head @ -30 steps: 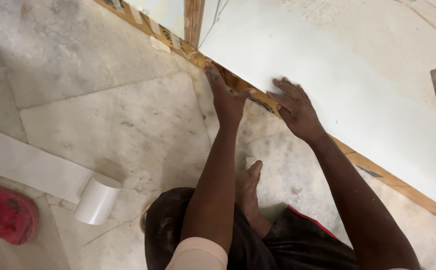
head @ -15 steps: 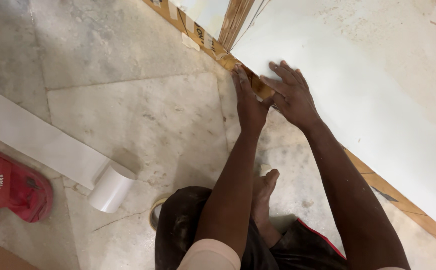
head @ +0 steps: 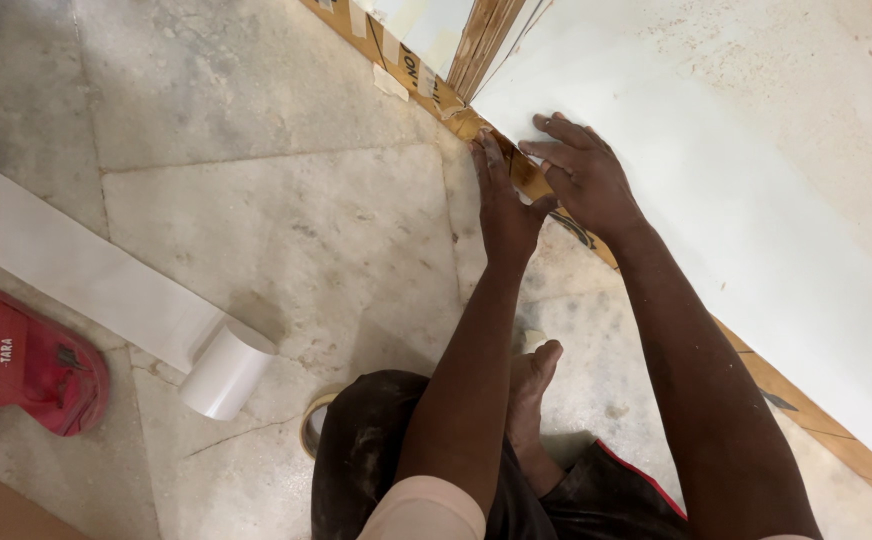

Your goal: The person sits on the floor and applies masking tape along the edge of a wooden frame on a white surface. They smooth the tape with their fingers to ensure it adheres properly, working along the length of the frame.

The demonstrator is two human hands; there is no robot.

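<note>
My left hand (head: 502,203) lies flat, fingers together, pressing on a strip of brown tape (head: 426,85) that runs along the foot of a white wall (head: 736,180). Beside it, my right hand (head: 583,172) presses with spread fingers where the tape meets the wall. Both hands sit just below a wooden door frame (head: 478,40). Neither hand holds anything. I am squatting on the marble floor (head: 286,220), and my bare foot (head: 531,395) shows between my arms.
A partly unrolled white roll (head: 228,370) lies on the floor at the left, its sheet (head: 66,265) stretching to the left edge. A ring of tape (head: 313,425) lies by my knee. A red object (head: 16,365) sits at the far left.
Both hands have slid along the tape toward the door frame and come closer together. The view has shifted, so the roll and red object show further right.
</note>
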